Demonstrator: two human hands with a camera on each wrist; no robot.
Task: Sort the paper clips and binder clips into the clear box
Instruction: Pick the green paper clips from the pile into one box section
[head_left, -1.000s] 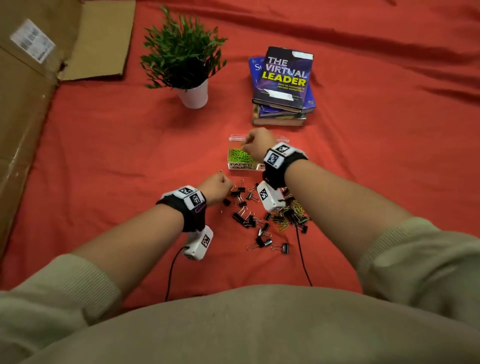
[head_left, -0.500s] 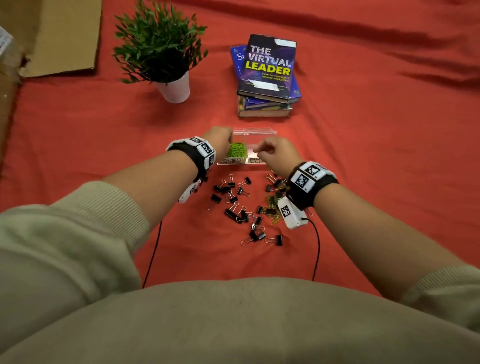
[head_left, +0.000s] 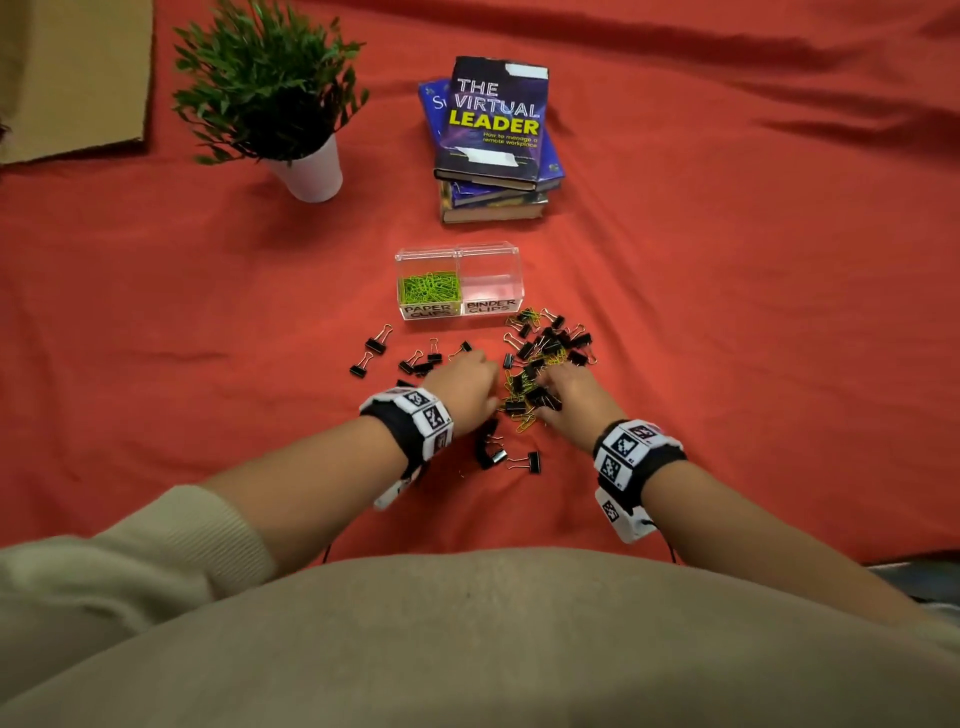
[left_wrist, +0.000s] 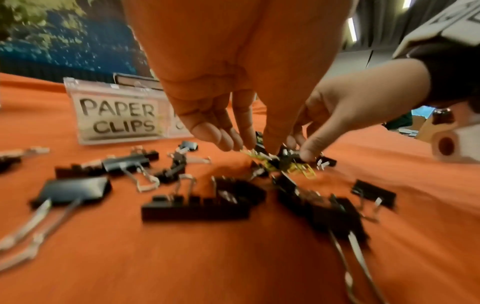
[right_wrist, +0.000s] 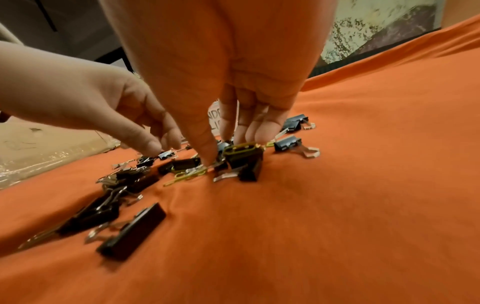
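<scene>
The clear box (head_left: 488, 260) has green paper clips (head_left: 429, 289) in its left compartment, labelled PAPER CLIPS (left_wrist: 118, 119); nothing shows in the BINDER CLIPS side. In front of it lies a mixed pile of black binder clips (head_left: 550, 345) and yellow-green paper clips (head_left: 517, 387). My left hand (head_left: 465, 384) reaches down into the pile's left edge, thumb and fingertips (left_wrist: 244, 142) closing on a yellow paper clip (left_wrist: 253, 153). My right hand (head_left: 566, 389) digs in from the right, pinching a paper clip (right_wrist: 241, 147) that lies on a binder clip (right_wrist: 246, 162).
Loose binder clips (head_left: 376, 345) are scattered left of the pile and near my wrists (head_left: 524, 461). A potted plant (head_left: 291, 119) and a stack of books (head_left: 493, 140) stand behind the box. Flattened cardboard (head_left: 72, 78) lies at the far left on the red cloth.
Both hands have come back from the box to the pile. The left hand was over the paper clip compartment half a second ago and is now down among the clips.
</scene>
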